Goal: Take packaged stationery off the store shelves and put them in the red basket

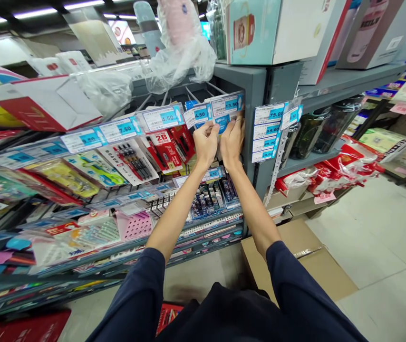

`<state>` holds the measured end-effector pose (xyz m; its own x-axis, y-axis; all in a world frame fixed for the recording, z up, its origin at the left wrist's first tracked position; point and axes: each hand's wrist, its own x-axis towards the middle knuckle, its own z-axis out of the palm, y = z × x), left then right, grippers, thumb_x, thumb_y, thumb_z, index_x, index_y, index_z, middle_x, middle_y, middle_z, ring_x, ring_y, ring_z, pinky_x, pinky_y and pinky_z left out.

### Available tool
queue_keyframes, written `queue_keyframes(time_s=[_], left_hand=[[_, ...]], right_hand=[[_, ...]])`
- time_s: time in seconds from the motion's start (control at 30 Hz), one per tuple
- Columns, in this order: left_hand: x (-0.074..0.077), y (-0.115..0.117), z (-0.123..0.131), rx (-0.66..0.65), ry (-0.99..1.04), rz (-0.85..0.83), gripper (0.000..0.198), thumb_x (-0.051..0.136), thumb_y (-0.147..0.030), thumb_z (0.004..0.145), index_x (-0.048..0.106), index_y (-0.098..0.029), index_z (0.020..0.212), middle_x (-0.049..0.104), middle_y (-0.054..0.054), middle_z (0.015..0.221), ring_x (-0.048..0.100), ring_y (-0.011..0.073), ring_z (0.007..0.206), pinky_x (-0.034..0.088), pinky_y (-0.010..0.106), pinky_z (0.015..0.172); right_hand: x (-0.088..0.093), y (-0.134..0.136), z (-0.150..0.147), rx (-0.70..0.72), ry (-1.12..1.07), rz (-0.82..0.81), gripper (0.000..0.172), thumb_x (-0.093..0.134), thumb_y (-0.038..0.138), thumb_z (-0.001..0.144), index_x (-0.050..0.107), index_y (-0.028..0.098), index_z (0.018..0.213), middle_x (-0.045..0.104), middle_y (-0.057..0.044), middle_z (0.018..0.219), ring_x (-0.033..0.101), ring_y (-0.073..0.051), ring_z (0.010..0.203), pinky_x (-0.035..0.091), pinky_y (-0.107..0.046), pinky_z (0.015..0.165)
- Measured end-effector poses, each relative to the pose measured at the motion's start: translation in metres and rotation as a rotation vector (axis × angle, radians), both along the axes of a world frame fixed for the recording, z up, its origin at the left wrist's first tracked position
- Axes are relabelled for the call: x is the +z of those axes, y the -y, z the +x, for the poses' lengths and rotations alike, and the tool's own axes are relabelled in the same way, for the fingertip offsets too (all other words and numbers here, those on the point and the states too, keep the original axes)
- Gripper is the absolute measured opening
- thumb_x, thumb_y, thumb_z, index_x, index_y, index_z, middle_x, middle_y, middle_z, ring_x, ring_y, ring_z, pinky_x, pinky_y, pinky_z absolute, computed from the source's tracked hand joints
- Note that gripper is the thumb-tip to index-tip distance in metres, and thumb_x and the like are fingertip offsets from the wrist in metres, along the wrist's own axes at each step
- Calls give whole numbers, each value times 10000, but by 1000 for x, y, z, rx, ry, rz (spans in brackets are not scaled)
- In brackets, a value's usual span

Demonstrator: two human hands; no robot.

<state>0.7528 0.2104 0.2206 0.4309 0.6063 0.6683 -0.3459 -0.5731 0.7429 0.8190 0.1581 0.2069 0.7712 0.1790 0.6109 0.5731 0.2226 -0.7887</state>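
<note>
Both my hands reach to the right end of a hanging shelf rack. Between them is a blue packet [225,122] with white print, just under the price tags. My left hand [206,143] is closed, thumb and fingers pinched at the packet's left edge. My right hand [231,143], with a ring on one finger, is closed at its right side; its fingertips are partly hidden behind the packet. Left of my hands hang a red 2B pack [163,151] and a card of pens [131,161]. Just above is a 13.50 price tag [227,104].
Below hang trays of small boxed items [206,199]. A grey shelf post [251,95] with several price tags stands close on the right. A boxed cup [253,33] and a plastic-wrapped pink bottle [178,23] are above. An opened cardboard box [306,256] lies on the floor.
</note>
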Motion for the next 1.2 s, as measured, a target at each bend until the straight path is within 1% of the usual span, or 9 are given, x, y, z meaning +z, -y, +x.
queue_keyframes(time_s=[0.13,0.23,0.43,0.57,0.7,0.87,0.97,1.07,1.2], left_hand=[[-1,-4,4,7,8,-6,383,690,-563,858,678,-183,815,660,30,722,691,214,810,574,318,707],[3,-4,11,33,31,5,402,678,-557,868,673,-164,789,680,47,760,694,231,874,575,329,758],[13,-2,26,11,105,16,333,691,-508,879,709,-188,971,754,67,912,700,225,1029,558,367,937],[19,-9,34,39,55,3,291,716,-446,875,716,-211,1047,762,40,884,705,226,1059,552,366,967],[19,-13,38,107,73,22,261,703,-436,884,722,-205,1005,758,30,836,717,219,1008,560,336,927],[9,-7,24,258,7,39,379,692,-511,882,696,-136,937,749,66,888,711,248,1029,562,305,903],[-3,-5,13,313,-20,53,393,679,-501,902,676,-138,1053,717,105,1094,690,249,1112,557,328,968],[-17,-4,9,277,-52,112,393,635,-456,946,633,-201,1244,624,120,1342,593,257,1304,471,387,1126],[-31,3,15,191,-138,122,499,549,-455,990,508,-250,1443,485,105,1554,381,260,1503,268,437,1271]], right_hand=[[-4,-9,8,-41,56,-12,560,165,432,1071,388,181,1518,467,-146,1485,363,-261,1509,299,-554,1244],[0,-14,14,-55,55,16,549,181,446,1074,413,182,1494,486,-143,1461,376,-271,1499,297,-581,1234],[17,-19,19,3,-8,162,494,209,399,1072,482,194,1428,579,-127,1365,510,-256,1398,398,-546,1183],[15,-28,26,-34,71,155,515,251,462,1065,482,204,1446,592,-122,1354,508,-250,1406,428,-529,1163],[9,-38,38,-11,118,125,557,291,520,1053,458,194,1473,567,-136,1399,493,-267,1419,422,-561,1153],[-3,-31,34,-44,21,121,577,249,529,1059,430,186,1487,500,-140,1488,358,-255,1515,281,-523,1255],[-16,-22,23,-42,-3,60,599,266,552,1049,430,178,1486,464,-149,1534,286,-243,1550,228,-491,1283],[-27,-17,19,-29,-38,19,614,235,555,1052,441,170,1484,498,-157,1510,356,-235,1517,260,-478,1272],[-31,-18,32,1,-103,-16,645,176,549,1064,470,134,1460,594,-168,1415,525,-245,1393,357,-455,1216]])
